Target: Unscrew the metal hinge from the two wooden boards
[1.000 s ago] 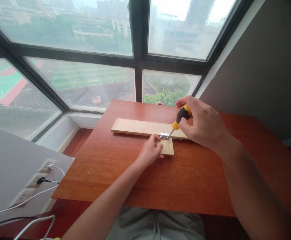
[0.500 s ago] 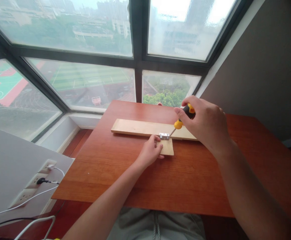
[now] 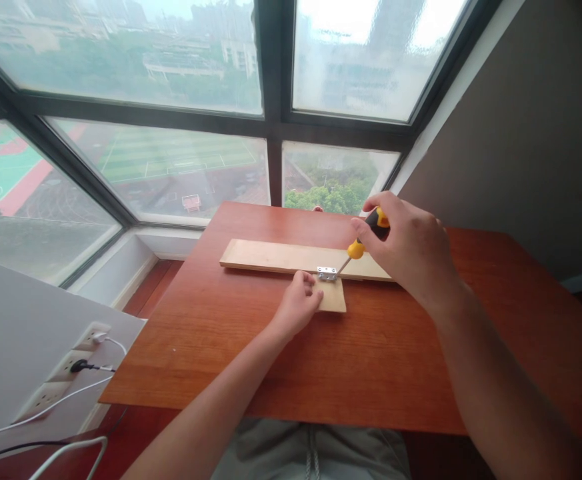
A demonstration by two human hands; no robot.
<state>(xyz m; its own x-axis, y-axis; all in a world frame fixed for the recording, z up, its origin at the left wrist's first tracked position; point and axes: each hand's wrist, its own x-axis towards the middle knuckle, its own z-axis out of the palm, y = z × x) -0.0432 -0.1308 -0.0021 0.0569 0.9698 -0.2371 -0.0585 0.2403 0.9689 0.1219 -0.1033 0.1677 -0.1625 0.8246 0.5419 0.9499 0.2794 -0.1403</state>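
My right hand (image 3: 411, 243) is closed around the black and yellow handle of a screwdriver (image 3: 355, 250), its shaft slanting down to the right end of a silver metal hinge (image 3: 327, 273). The hinge spans a long pale wooden board (image 3: 271, 257) and a small square wooden piece (image 3: 333, 298) in front of it. My left hand (image 3: 299, 303) grips the small piece by its left edge, thumb on top and fingers close to the hinge. Whether the tip sits in a screw is too small to tell.
All of this rests on a reddish-brown wooden table (image 3: 195, 347). Large windows (image 3: 171, 153) rise behind it. Low on the left wall, power sockets (image 3: 65, 367) hold plugs, and white and black cables run below them. A grey wall (image 3: 531, 133) stands at the right.
The view has shifted very slightly. Both hands, the screwdriver and the wooden pieces keep nearly the same places relative to each other.
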